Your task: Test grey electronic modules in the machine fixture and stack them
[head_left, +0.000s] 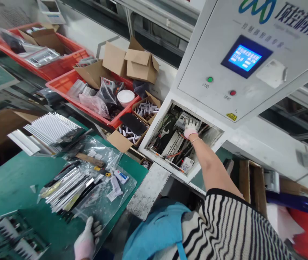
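Note:
My right hand (191, 128), in a white glove with a pink cuff, reaches into the square opening of a white machine cabinet (213, 119). Its spread fingers rest on a grey metal box (182, 121) inside. Cables, an orange tube and a white box (188, 164) lie around it in the opening. My left hand (87, 236), also gloved, is at the edge of the green table (16, 180), fingers apart, with nothing visible in it. Just beyond it, a clear plastic bag (97, 202) lies beside metal strips (67, 187), glue tubes (120, 177) and a hammer (90, 159).
Red crates (70, 99) with parts and cartons stand at the back left. Finned metal profiles (52, 130) are stacked on the table's far side. Green fixtures (13, 234) sit at the lower left. A lit blue screen (244, 57) is on the cabinet front.

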Action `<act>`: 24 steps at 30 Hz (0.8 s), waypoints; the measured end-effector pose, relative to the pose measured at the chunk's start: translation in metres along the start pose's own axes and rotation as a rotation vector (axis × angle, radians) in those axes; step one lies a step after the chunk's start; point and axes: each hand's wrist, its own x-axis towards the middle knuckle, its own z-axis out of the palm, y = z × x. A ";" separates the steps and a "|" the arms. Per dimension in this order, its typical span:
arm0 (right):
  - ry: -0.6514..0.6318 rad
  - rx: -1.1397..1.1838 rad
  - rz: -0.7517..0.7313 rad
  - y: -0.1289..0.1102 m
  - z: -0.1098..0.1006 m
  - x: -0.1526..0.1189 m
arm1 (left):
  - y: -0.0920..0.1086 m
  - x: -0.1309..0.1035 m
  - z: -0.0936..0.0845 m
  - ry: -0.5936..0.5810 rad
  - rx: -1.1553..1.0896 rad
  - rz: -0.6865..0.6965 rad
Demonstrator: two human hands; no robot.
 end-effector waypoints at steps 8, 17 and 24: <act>0.097 0.352 -0.355 -0.053 -0.012 -0.105 | 0.008 -0.007 -0.001 0.016 -0.088 -0.123; 0.075 0.549 -0.713 -0.091 0.021 -0.221 | 0.006 -0.016 -0.004 -0.020 -0.130 -0.034; 0.161 0.498 -0.910 -0.144 -0.028 -0.190 | 0.002 -0.023 -0.006 -0.056 -0.136 0.080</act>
